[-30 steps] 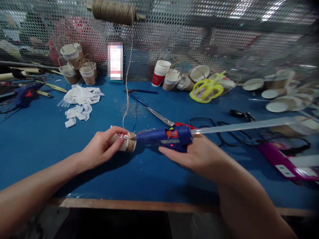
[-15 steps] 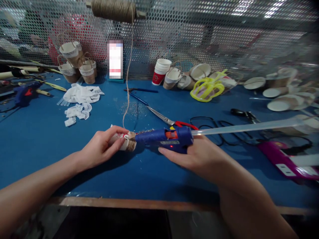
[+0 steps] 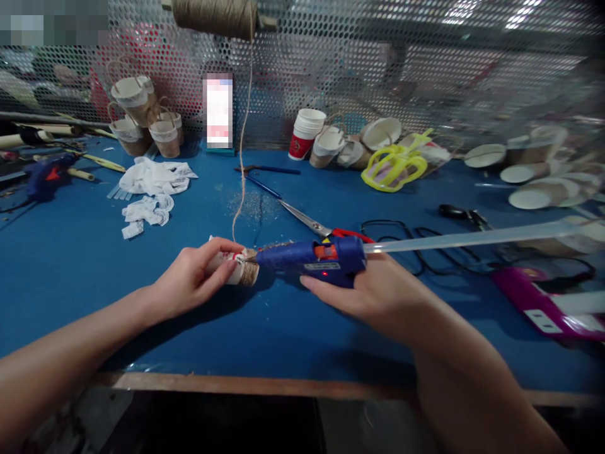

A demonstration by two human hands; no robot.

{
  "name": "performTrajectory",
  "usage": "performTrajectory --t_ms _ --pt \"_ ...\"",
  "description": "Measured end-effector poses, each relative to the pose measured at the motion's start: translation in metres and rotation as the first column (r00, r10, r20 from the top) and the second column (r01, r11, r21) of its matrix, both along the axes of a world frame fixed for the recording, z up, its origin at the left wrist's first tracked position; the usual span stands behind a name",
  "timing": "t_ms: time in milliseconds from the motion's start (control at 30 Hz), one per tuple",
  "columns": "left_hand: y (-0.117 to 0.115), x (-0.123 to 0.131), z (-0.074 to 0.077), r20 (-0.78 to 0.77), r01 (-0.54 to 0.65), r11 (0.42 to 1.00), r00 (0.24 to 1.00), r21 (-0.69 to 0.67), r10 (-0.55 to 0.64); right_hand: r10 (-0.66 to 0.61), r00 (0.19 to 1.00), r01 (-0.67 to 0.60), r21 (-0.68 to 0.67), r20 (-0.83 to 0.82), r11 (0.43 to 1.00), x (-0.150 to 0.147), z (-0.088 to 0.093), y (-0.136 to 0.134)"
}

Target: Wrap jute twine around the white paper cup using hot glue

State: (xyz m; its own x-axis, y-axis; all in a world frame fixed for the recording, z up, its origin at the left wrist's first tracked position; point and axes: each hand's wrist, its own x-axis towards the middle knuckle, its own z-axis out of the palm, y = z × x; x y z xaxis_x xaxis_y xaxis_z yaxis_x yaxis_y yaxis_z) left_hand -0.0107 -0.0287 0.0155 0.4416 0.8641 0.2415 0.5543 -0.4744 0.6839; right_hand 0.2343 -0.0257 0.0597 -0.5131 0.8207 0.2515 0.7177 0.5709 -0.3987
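A paper cup [image 3: 249, 272], lying on its side with brown twine wound round one end, is in the grip of my left hand [image 3: 201, 271]. My right hand [image 3: 362, 287] is closed round a blue glue gun [image 3: 288, 260], its small red light lit. The gun's nozzle tip meets the cup at the twine, close to my left fingertips. From the back of the gun a long clear glue stick [image 3: 467, 238] sticks out to the right. A strand of twine [image 3: 243, 139] runs down from the spool [image 3: 215, 16] to the cup.
Red-handled scissors [image 3: 314, 226] and blue-handled pliers [image 3: 265, 183] lie beyond the gun. White cloth scraps [image 3: 154, 176] and twine-handled cups [image 3: 135, 94] are at left. More cups [image 3: 529, 192], a yellow-trimmed basket [image 3: 392, 169] and a purple device [image 3: 524, 296] are at right. A perforated metal screen [image 3: 321, 57] stands behind.
Both hands, the cup and the glue gun hold nearly the same place. The view has shifted very slightly.
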Motion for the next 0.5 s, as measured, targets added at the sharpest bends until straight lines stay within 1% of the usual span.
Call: performTrajectory --t_ms 67,133,200,267,333,400,500 --pt "0.0 0.0 0.001 -0.007 0.002 1.0 1.0 -0.001 -0.002 -0.047 0.998 0.044 -0.084 -0.029 0.995 -0.005 0.006 -0.001" --pt "-0.001 0.0 0.001 -0.011 0.011 1.0 1.0 -0.003 -0.011 -0.108 0.994 0.103 -0.165 -0.021 0.981 -0.006 0.009 -0.001" --pt "-0.001 0.0 0.0 -0.006 0.016 1.0 1.0 0.0 -0.016 -0.101 0.994 0.105 -0.178 0.028 0.979 -0.003 0.008 -0.002" --pt "-0.001 0.0 0.0 -0.001 0.017 1.0 1.0 0.009 -0.017 -0.082 0.994 0.092 -0.15 0.072 0.984 0.003 0.005 -0.002" --pt "0.0 0.0 -0.001 -0.003 0.013 1.0 1.0 0.018 -0.013 -0.104 0.991 0.115 -0.148 0.083 0.982 0.005 0.004 -0.002" --pt "0.0 0.0 -0.001 -0.014 0.009 1.0 1.0 0.016 -0.009 -0.14 0.989 0.146 -0.176 0.046 0.974 0.003 0.005 -0.002" --pt "-0.001 -0.001 -0.001 -0.032 0.004 1.0 0.999 0.022 -0.004 -0.129 0.991 0.117 -0.238 -0.036 0.964 -0.005 0.011 -0.001"
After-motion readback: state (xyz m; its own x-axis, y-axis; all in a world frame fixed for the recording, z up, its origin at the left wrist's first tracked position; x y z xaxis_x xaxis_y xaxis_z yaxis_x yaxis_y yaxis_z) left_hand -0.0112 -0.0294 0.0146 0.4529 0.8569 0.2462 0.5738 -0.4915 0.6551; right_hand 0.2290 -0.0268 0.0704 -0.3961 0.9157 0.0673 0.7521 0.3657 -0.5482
